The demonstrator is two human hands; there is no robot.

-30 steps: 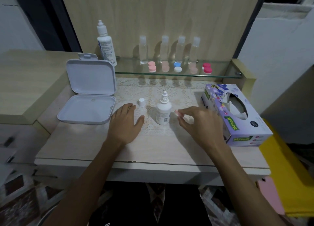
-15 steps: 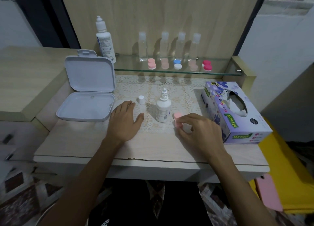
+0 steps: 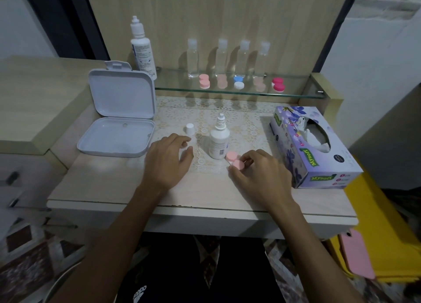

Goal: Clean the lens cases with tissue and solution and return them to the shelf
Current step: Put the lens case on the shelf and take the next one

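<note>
The right hand [image 3: 259, 177] pinched a small pink two-cup lens case [image 3: 234, 160] in curled fingers, on the pale lace-covered surface [image 3: 205, 188] beside a small white dropper bottle [image 3: 219, 141]. The left hand [image 3: 167, 163] lay flat, fingers loose, holding nothing. A purple tissue box [image 3: 307, 152] sat right; a glass shelf [image 3: 227, 90] ran behind

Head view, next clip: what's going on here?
A person sits at a table. The right hand pinches a pink lens case beside the small solution bottle, which stands uncapped, its cap set apart. The left hand rests flat on the table, holding nothing. More lens cases sit on the glass shelf; the tissue box is on the right.
</note>
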